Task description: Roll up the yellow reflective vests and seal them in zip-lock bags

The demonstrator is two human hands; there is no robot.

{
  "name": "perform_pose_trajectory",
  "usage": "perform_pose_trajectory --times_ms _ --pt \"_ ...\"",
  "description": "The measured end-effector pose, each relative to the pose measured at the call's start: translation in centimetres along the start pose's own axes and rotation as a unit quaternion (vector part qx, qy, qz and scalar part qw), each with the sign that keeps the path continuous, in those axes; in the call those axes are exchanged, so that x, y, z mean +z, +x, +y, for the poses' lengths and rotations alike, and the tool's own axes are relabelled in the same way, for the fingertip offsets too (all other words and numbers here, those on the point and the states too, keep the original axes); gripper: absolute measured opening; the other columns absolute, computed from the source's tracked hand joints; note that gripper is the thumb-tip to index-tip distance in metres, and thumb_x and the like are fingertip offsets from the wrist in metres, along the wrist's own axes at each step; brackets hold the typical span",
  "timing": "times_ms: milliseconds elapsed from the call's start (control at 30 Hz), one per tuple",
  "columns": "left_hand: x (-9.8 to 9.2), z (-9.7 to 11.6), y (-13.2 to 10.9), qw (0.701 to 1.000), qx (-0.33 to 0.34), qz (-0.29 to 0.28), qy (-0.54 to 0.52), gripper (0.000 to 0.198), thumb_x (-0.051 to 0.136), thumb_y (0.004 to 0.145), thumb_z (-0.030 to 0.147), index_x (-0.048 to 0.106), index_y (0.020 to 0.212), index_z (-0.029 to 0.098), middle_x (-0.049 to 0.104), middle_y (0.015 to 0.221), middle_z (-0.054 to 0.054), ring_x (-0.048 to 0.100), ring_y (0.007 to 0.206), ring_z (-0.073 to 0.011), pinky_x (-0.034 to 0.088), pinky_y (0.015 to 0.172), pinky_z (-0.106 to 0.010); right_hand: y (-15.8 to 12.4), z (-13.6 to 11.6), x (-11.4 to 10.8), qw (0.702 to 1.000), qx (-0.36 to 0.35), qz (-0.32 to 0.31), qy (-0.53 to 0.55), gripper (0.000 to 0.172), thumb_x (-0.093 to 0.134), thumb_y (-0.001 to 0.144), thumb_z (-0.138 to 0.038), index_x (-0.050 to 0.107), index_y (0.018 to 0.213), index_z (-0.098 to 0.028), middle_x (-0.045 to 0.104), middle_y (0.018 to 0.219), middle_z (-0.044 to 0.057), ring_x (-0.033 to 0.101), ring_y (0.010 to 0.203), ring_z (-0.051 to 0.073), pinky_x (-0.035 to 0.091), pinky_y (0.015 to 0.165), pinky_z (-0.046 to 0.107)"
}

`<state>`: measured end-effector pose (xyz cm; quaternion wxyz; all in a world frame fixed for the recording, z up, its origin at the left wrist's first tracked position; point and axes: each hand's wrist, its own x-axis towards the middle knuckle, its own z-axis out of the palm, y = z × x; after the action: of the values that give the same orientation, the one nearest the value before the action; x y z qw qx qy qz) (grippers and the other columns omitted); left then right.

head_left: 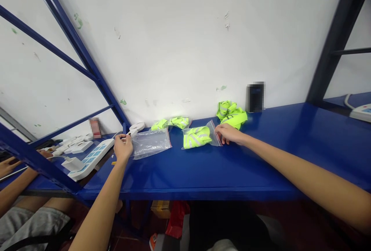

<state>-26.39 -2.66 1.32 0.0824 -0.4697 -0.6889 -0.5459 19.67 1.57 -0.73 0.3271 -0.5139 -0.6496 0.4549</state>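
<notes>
My left hand (123,147) has its fingers closed at the left end of a clear zip bag (150,144), which lies flat on the blue table (179,173) with nothing visible inside. A second zip bag (215,135) holds a folded neon-yellow reflective vest (197,137). Its red-striped end is pinched in my right hand (228,134), and the bag rests on the table. Behind my right hand is a loosely bundled yellow reflective vest (233,115). Two more yellow bundles, a left one (159,124) and a right one (179,122), lie along the wall.
A small white fan (136,128) lies just beyond my left hand. To the left are a white power strip (92,160) and a blue metal frame (84,57). A dark blurred object (255,97) stands against the wall. Another person's arms (17,183) are at far left.
</notes>
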Motion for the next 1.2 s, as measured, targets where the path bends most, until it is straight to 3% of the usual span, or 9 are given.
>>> perform_pose_trajectory --times_ms 133,233,333,533,633,700,867,1033,1200 --pt "-0.7 1.0 0.6 0.997 -0.003 0.027 0.069 0.013 0.052 0.08 0.027 0.056 0.09 0.019 0.06 0.08 -0.004 0.058 0.078 -0.0225 0.044 0.086 -0.041 -0.1 -0.2 -0.5 0.997 -0.009 -0.049 0.055 0.013 0.051 0.076 -0.019 0.054 0.064 -0.016 0.061 0.057 0.003 0.055 0.042 0.012 0.038 0.036 0.021" --pt "-0.5 2.9 0.0 0.996 0.054 -0.058 -0.047 0.015 0.049 0.082 0.025 0.06 0.091 0.02 0.066 0.089 -0.006 0.061 0.085 -0.0213 0.046 0.088 -0.037 -0.3 -0.6 -1.1 0.989 -0.039 -0.113 0.083 0.017 0.055 0.078 -0.023 0.057 0.064 -0.014 0.063 0.063 0.005 0.057 0.049 0.012 0.043 0.042 0.021" --pt "0.5 6.5 -2.1 0.958 0.167 -0.146 -0.183 0.018 0.054 0.082 0.028 0.064 0.095 0.019 0.069 0.102 -0.008 0.061 0.102 -0.0218 0.046 0.092 -0.033 -0.4 -0.7 -1.2 0.978 -0.066 -0.15 0.132 0.018 0.062 0.079 -0.031 0.059 0.07 -0.015 0.065 0.072 0.004 0.061 0.061 0.013 0.048 0.053 0.022" --pt "5.6 15.0 -8.8 0.917 0.294 -0.154 -0.223 0.01 0.063 0.075 0.022 0.064 0.085 0.019 0.069 0.1 -0.01 0.064 0.095 -0.0235 0.05 0.085 -0.036 -0.2 -0.2 0.2 0.955 -0.102 -0.122 0.25 0.026 0.068 0.079 -0.039 0.055 0.074 -0.017 0.058 0.081 0.0 0.058 0.077 0.012 0.051 0.069 0.024" --pt "9.1 18.2 -11.6 0.894 0.344 -0.224 -0.18 0.008 0.065 0.076 0.027 0.061 0.073 0.02 0.067 0.105 -0.009 0.061 0.102 -0.0242 0.046 0.095 -0.04 -0.2 0.0 1.3 0.941 -0.125 -0.098 0.299 0.028 0.069 0.078 -0.042 0.055 0.076 -0.019 0.057 0.081 -0.001 0.058 0.079 0.014 0.051 0.067 0.025" --pt "11.3 19.6 -13.2 0.902 0.321 -0.257 -0.129 0.024 0.06 0.083 0.036 0.058 0.065 0.02 0.065 0.11 -0.008 0.06 0.104 -0.0232 0.044 0.097 -0.039 0.0 0.3 1.9 0.936 -0.142 -0.079 0.313 0.027 0.068 0.078 -0.044 0.056 0.078 -0.02 0.059 0.082 -0.001 0.059 0.082 0.015 0.05 0.064 0.024" --pt "14.3 20.0 -16.1 0.913 0.306 -0.26 -0.069 0.03 0.053 0.089 0.037 0.06 0.067 0.019 0.061 0.118 -0.007 0.057 0.108 -0.0235 0.043 0.097 -0.041 0.4 1.1 2.8 0.936 -0.139 -0.024 0.323 0.02 0.07 0.073 -0.037 0.06 0.076 -0.02 0.061 0.079 -0.001 0.059 0.075 0.015 0.049 0.061 0.025" --pt "13.8 19.1 -16.6 0.907 0.333 -0.247 -0.072 0.016 0.055 0.088 0.028 0.061 0.075 0.02 0.059 0.122 -0.007 0.055 0.112 -0.0234 0.041 0.099 -0.042 0.1 0.9 2.9 0.921 -0.102 0.031 0.376 0.03 0.071 0.067 -0.026 0.057 0.094 -0.026 0.068 0.093 -0.001 0.063 0.078 0.018 0.052 0.06 0.029" --pt "13.2 18.7 -16.0 0.914 0.34 -0.19 -0.118 0.025 0.06 0.085 0.034 0.054 0.066 0.019 0.059 0.116 -0.008 0.055 0.109 -0.0222 0.042 0.097 -0.04 -0.4 0.5 2.9 0.893 -0.09 -0.001 0.441 0.025 0.074 0.066 -0.024 0.057 0.085 -0.023 0.068 0.084 -0.001 0.064 0.073 0.016 0.053 0.062 0.028"
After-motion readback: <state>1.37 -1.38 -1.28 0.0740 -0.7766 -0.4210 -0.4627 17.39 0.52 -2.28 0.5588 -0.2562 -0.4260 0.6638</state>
